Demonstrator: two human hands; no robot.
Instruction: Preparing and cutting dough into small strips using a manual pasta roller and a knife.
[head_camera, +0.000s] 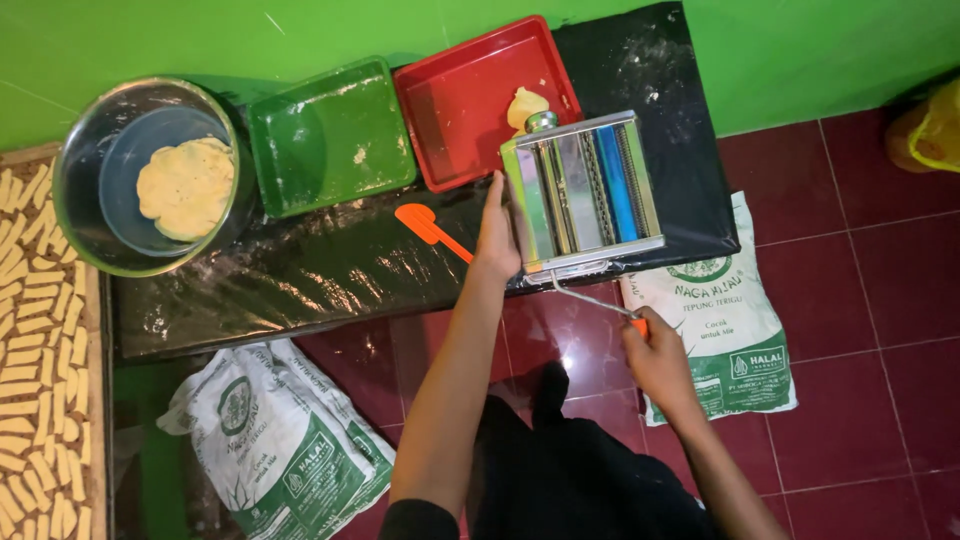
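A shiny metal pasta roller machine stands on a low table covered in black plastic. My left hand rests against the machine's left side. My right hand grips the orange handle of its metal crank, below the table's front edge. A lump of yellow dough lies in a red tray just behind the machine.
A green tray sits left of the red one. A steel bowl holds a flat dough disc. An orange spatula lies on the table. Cut dough strips fill a board at left. Two flour sacks lie on the red tiled floor.
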